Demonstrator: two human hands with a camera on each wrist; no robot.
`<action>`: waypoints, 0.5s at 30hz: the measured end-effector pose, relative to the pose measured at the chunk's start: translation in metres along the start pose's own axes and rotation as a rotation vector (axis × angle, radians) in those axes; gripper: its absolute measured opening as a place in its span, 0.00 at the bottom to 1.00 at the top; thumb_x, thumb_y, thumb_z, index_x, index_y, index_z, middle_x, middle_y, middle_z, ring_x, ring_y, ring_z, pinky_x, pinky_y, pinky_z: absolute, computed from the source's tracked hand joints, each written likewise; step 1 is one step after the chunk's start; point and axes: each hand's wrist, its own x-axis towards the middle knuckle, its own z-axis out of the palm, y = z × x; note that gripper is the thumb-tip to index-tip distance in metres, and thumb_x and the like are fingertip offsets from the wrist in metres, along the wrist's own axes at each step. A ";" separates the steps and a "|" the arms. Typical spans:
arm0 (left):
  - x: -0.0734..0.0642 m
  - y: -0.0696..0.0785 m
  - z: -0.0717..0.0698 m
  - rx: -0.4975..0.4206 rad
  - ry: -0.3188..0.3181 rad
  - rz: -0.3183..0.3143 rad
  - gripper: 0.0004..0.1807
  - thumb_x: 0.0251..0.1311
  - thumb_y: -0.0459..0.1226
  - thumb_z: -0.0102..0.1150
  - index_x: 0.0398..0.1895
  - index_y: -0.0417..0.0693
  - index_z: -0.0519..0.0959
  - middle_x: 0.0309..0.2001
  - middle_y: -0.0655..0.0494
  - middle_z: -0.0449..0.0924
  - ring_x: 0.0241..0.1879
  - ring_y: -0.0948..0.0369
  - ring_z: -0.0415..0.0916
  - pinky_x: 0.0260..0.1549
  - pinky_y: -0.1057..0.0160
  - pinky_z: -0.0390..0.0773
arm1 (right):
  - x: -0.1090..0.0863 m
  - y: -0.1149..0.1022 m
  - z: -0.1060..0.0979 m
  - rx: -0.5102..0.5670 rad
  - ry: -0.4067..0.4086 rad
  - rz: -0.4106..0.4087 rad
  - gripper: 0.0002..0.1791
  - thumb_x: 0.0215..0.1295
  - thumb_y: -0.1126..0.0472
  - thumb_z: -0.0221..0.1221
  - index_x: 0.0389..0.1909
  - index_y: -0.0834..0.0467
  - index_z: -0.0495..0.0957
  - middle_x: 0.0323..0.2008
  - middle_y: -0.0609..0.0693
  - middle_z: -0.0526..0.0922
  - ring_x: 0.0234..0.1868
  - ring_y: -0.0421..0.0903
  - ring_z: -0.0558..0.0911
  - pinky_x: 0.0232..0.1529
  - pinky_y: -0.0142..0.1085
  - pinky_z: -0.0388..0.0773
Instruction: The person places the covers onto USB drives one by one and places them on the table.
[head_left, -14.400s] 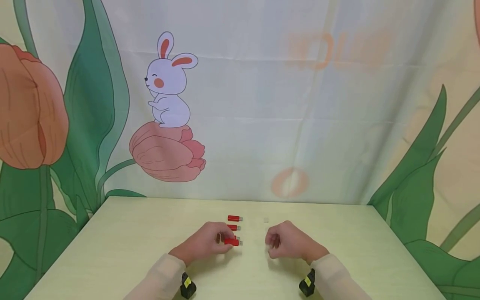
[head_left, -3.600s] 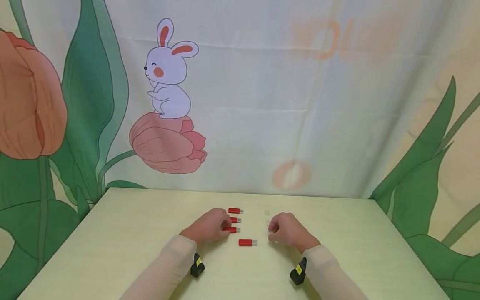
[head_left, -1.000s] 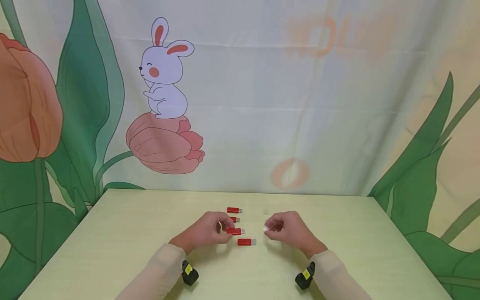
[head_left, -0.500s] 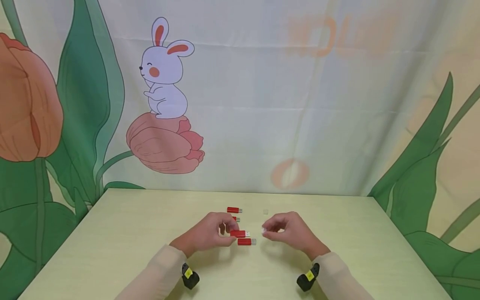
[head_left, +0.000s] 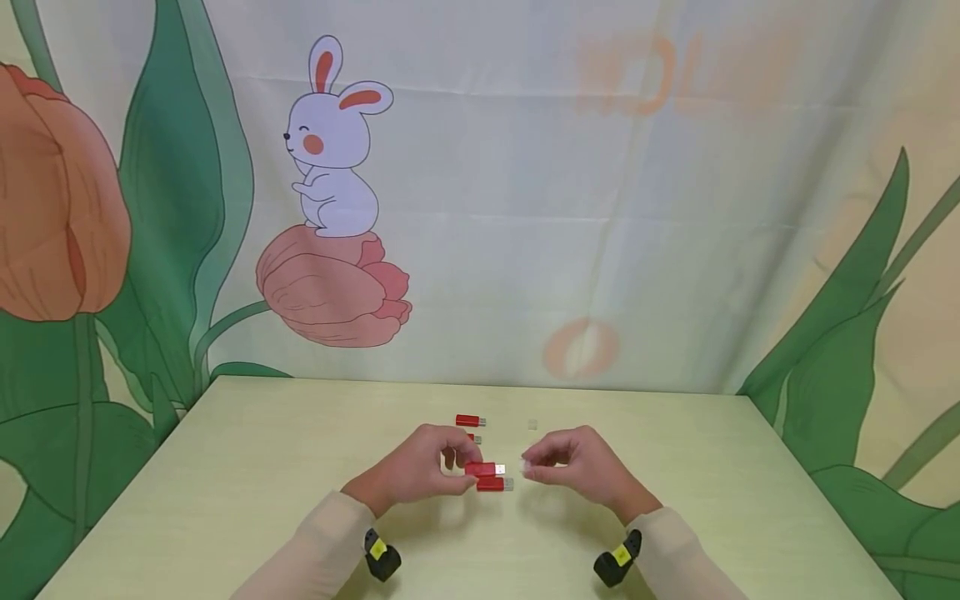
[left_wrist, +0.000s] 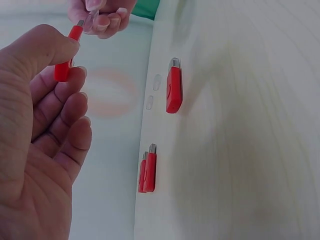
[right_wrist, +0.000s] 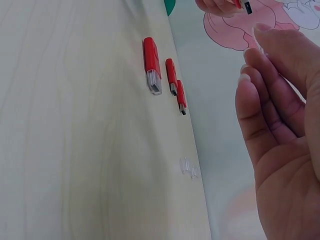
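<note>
My left hand (head_left: pixel 420 468) pinches a red USB flash drive (head_left: pixel 481 469) between thumb and fingers, above the table, its metal plug pointing right. Facing it, my right hand (head_left: pixel 592 471) pinches a small clear cap (left_wrist: pixel 91 21), mostly covered by the fingertips; a short gap separates cap and plug. Beneath the held drive lies another red flash drive (right_wrist: pixel 152 62) with a clear cap over its plug. Two more red drives, a rear one (head_left: pixel 468 421) and a nearer one (head_left: pixel 475 439) partly behind the left hand, have bare plugs.
Two loose clear caps lie on the table, one farther back (left_wrist: pixel 149 102) and one nearer (left_wrist: pixel 156 82); the head view shows only one. The pale wooden table (head_left: pixel 300 433) ends at a printed curtain (head_left: pixel 480 250).
Since 3.6 seconds ago, the left hand has lifted a drive and the right a cap; both have drawn closer together. The capped drive lying in front was absent from the table 14.4 seconds ago.
</note>
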 end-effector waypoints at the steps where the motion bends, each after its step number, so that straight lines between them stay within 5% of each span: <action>1: 0.000 0.000 0.000 0.005 -0.001 -0.003 0.08 0.58 0.35 0.72 0.35 0.59 0.84 0.31 0.67 0.82 0.38 0.55 0.78 0.41 0.55 0.81 | 0.000 0.000 0.000 0.006 0.000 -0.002 0.14 0.59 0.55 0.74 0.43 0.57 0.89 0.40 0.48 0.91 0.41 0.42 0.88 0.45 0.33 0.85; 6: 0.000 0.002 0.000 0.007 -0.005 -0.016 0.07 0.58 0.36 0.72 0.36 0.59 0.85 0.31 0.68 0.82 0.36 0.62 0.77 0.42 0.53 0.81 | -0.001 -0.002 0.002 0.045 0.000 -0.022 0.13 0.59 0.57 0.74 0.43 0.58 0.89 0.41 0.51 0.91 0.40 0.42 0.88 0.44 0.34 0.86; 15: 0.002 0.004 0.001 -0.002 -0.003 -0.002 0.07 0.58 0.37 0.72 0.36 0.59 0.85 0.31 0.68 0.82 0.39 0.48 0.79 0.39 0.62 0.78 | -0.001 -0.004 0.006 0.095 -0.001 -0.040 0.11 0.59 0.60 0.74 0.42 0.58 0.90 0.39 0.53 0.91 0.36 0.41 0.88 0.40 0.35 0.86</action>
